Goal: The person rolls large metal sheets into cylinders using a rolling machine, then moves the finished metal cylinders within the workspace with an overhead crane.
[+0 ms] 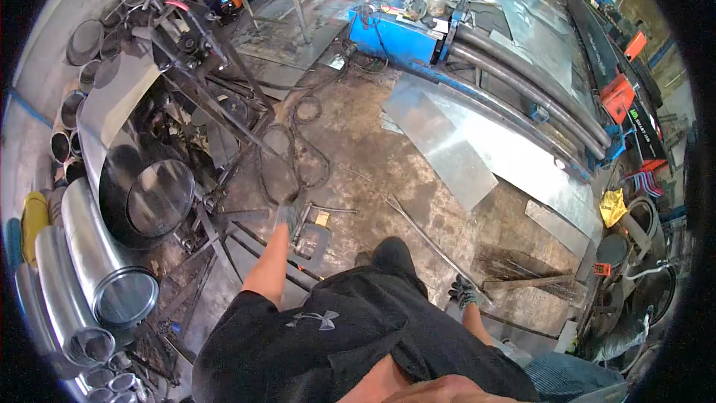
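My left hand [287, 216], in a grey glove, reaches forward and down. Its fingers are too small and blurred to show whether they grip anything. A black cable [326, 166] loops over the floor in front of it. Just right of that hand are a small yellow block [322, 218], a thin rod and a flat grey metal piece [317, 248]. My right hand [464, 292], in a patterned grey glove with dark fingertips, hangs low with its fingers apart. A long thin metal bar [425, 237] runs diagonally past it; contact cannot be made out.
Shiny metal ducts [104, 254] and a metal stand [212, 97] crowd the left. A blue rolling machine [399, 37] with long rollers stands ahead on the right. Sheet metal [455, 153] lies before it. Wooden strips [529, 282] and a bin [615, 250] are at right.
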Demonstrator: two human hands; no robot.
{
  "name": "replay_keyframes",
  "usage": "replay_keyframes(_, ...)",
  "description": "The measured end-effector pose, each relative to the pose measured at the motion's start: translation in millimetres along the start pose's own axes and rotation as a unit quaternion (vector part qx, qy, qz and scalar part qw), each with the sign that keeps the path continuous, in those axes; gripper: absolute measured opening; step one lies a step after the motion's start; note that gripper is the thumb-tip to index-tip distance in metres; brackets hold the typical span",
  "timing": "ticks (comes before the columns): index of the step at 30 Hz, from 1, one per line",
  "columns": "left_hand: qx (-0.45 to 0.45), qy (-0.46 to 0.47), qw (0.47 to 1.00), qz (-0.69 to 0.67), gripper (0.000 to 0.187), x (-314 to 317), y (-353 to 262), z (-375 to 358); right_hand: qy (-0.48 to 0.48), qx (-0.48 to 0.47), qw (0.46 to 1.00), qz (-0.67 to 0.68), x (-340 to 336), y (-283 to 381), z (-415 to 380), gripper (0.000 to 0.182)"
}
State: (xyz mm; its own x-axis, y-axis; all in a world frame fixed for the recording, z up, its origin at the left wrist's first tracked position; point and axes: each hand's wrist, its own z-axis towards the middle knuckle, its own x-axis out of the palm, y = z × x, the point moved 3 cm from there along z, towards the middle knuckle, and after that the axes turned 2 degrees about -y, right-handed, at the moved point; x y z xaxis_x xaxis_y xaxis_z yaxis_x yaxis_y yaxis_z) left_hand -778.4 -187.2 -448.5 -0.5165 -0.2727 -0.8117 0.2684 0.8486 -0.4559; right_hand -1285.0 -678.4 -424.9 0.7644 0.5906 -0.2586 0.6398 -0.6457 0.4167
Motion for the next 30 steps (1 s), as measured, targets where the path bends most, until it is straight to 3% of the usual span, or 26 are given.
replay_keyframes(1,-0.047,-0.037,0.950,-0.307,0.044,-43.5,-32.9,33.8,-0.017,0.004,1.000,0.001,10.9,-6.2,8.8,0.018)
replay_keyframes(3,-0.065,-0.085,0.915,-0.390,0.045,-66.2,-37.9,89.7,0.061,0.136,0.989,0.026,31.7,-56.4,82.7,0.018)
replay_keyframes(4,-0.026,-0.122,0.880,-0.458,0.044,-73.7,-42.6,114.7,0.098,0.201,0.974,0.030,41.6,-80.9,119.6,0.018)
replay_keyframes(6,0.008,-0.112,0.940,-0.323,0.043,-79.1,-31.7,165.4,0.098,0.178,0.979,-0.002,81.1,-46.6,107.9,0.019)
replay_keyframes(7,-0.002,-0.055,0.993,-0.106,0.043,-65.2,-16.1,176.6,0.098,0.163,0.982,-0.014,98.3,-22.1,103.0,0.019)
replay_keyframes(8,-0.011,0.010,0.993,0.116,0.043,-51.0,-3.3,184.1,0.099,0.150,0.983,-0.024,115.4,5.6,104.9,0.020)
replay_keyframes(9,-0.002,0.112,0.981,0.160,0.046,-55.7,-18.5,179.3,0.101,0.136,0.985,-0.037,132.9,35.5,112.7,0.020)
replay_keyframes(10,-0.001,0.143,0.978,0.149,0.046,-54.4,-18.0,176.0,0.104,0.119,0.986,-0.054,153.2,72.8,121.5,0.021)
replay_keyframes(11,-0.021,0.141,0.984,0.106,0.046,-41.3,-0.8,167.8,0.114,0.101,0.987,-0.059,175.7,114.8,133.6,0.021)
replay_keyframes(13,-0.143,0.118,0.982,-0.039,0.046,-27.2,30.5,135.3,0.150,0.063,0.986,-0.047,220.0,207.4,158.8,0.022)
replay_keyframes(16,-0.318,0.083,0.918,-0.220,0.045,-43.4,50.5,122.6,0.198,0.020,0.980,-0.006,292.1,379.7,175.2,0.024)
replay_keyframes(17,-0.355,0.066,0.896,-0.257,0.045,-50.5,55.0,129.3,0.129,-0.022,0.976,-0.174,326.7,446.8,175.4,0.027)
replay_keyframes(18,-0.379,0.052,0.878,-0.288,0.045,-56.6,59.8,142.5,0.059,-0.101,0.959,-0.256,365.8,514.3,161.7,0.030)
replay_keyframes(19,-0.396,0.040,0.864,-0.308,0.044,-58.8,63.1,156.6,0.105,-0.166,0.963,-0.186,396.3,568.3,157.5,0.033)
replay_keyframes(20,-0.409,0.031,0.851,-0.327,0.044,-62.8,65.1,171.4,0.166,-0.210,0.940,-0.213,428.5,622.5,173.2,0.039)
replay_keyframes(21,-0.417,0.023,0.841,-0.343,0.044,-65.7,66.0,189.9,0.111,-0.229,0.926,-0.279,472.6,677.5,162.4,0.040)
replay_keyframes(22,-0.423,0.018,0.833,-0.356,0.044,-69.0,67.9,210.9,0.100,-0.289,0.917,-0.258,512.9,722.5,142.2,0.040)
replay_keyframes(23,-0.428,0.016,0.826,-0.365,0.044,-72.5,69.8,231.5,0.143,-0.310,0.916,-0.212,553.5,761.9,156.7,0.036)
replay_keyframes(26,-0.425,0.018,0.824,-0.374,0.043,-88.8,87.2,309.8,0.202,-0.274,0.936,-0.092,664.9,839.8,159.6,0.038)
replay_keyframes(27,-0.412,0.017,0.833,-0.368,0.043,-98.9,98.7,342.9,0.195,-0.298,0.923,-0.142,700.1,852.9,142.8,0.041)
replay_keyframes(28,-0.399,0.015,0.843,-0.360,0.043,-111.8,111.0,377.5,0.253,-0.413,0.851,-0.203,736.3,859.0,178.1,0.040)
replay_keyframes(29,-0.380,0.007,0.856,-0.351,0.043,-122.1,126.9,416.1,0.313,-0.346,0.877,-0.116,754.5,851.7,149.9,0.035)
replay_keyframes(30,-0.359,-0.005,0.868,-0.344,0.043,-138.9,140.0,453.4,0.256,-0.441,0.827,-0.238,774.5,842.7,118.5,0.032)
